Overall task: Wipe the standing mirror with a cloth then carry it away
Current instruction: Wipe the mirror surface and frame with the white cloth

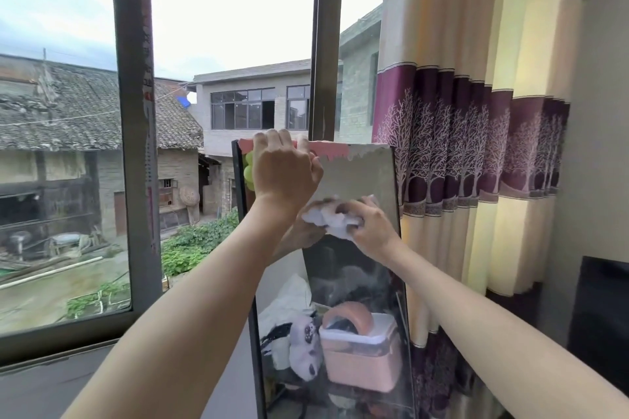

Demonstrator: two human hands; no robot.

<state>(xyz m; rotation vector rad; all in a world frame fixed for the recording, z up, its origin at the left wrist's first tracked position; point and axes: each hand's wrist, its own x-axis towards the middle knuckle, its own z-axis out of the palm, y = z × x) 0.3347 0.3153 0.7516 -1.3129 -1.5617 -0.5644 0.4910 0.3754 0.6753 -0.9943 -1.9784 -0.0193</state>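
A tall standing mirror (360, 275) with a thin black frame stands upright in front of the window, beside the curtain. My left hand (284, 168) grips its top edge, fingers curled over the rim. My right hand (369, 223) presses a crumpled white cloth (332, 216) against the upper middle of the glass. The glass reflects a pink box, a plush toy and my hands.
A large window (136, 146) with dark grey frames fills the left and centre, with a sill (58, 347) below. A cream and purple curtain (476, 146) hangs right of the mirror, touching its edge. A dark object (599, 316) stands at the far right.
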